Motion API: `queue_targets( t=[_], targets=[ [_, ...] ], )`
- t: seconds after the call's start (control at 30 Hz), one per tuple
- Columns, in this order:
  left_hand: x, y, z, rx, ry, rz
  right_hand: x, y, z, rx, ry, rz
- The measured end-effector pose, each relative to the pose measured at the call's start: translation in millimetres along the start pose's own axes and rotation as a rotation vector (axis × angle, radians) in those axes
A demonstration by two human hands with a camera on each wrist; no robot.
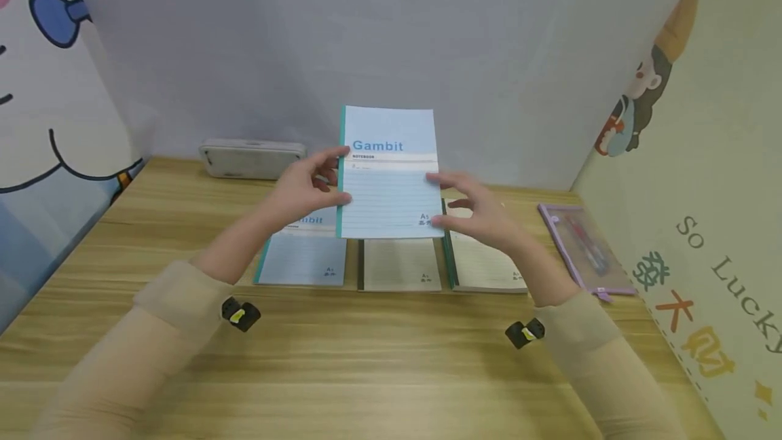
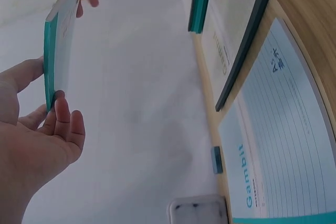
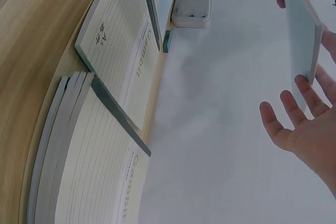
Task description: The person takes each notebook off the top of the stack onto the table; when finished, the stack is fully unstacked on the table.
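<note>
Above the wooden desk (image 1: pixel 391 345), left hand (image 1: pixel 303 189) fingers grip the upright blue notebook's (image 1: pixel 389 172) spine edge; right hand (image 1: pixel 482 212) fingers spread loosely at its opposite edge

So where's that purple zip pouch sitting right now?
In the head view, the purple pouch lies flat on the wooden table at the far right, just beyond the stack of cream notebooks and next to the cartoon-printed wall.
</note>
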State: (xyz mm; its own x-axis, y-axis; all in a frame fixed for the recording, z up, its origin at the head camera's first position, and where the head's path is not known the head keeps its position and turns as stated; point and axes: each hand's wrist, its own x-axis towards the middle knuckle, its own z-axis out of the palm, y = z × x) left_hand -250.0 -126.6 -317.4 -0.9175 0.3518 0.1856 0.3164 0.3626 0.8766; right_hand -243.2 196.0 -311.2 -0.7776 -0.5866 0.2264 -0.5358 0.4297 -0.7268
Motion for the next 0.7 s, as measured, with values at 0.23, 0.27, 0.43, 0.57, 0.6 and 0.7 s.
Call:
queue_targets(
  t=[0.23, 0.27, 0.43, 0.57, 0.6, 0.7],
  targets=[
    [-16.0, -8.2, -28.1, 0.071, 0.011, -0.044, 17.2, -11.0, 20.1, -0.073, -0.071, -0.016],
    [-18.4, -9.9, -32.0, 0.077, 0.007, -0.049, 19.7, -12.7, 23.6, -0.079, -0.075, -0.016],
    [-29.3, -21.2, -51.3, 0.136, 0.001, -0.035, 32.5, -19.9, 44.2, -0.117, -0.077, -0.008],
    [-37.5, -33.8, -66.1, 0.188, 0.002, -0.025, 41.0, -25.6, 66.1, -0.134, -0.07, -0.008],
    [-39.5, -37.4, -69.6, 0.2, 0.003, -0.024, 43.0, -26.4, 72.1, -0.136, -0.07, -0.003],
    [-45.8, -47.7, -80.2, 0.224, -0.001, -0.041, 50.1, -27.5, 90.2, -0.141, -0.07, 0.009]
  ],
)
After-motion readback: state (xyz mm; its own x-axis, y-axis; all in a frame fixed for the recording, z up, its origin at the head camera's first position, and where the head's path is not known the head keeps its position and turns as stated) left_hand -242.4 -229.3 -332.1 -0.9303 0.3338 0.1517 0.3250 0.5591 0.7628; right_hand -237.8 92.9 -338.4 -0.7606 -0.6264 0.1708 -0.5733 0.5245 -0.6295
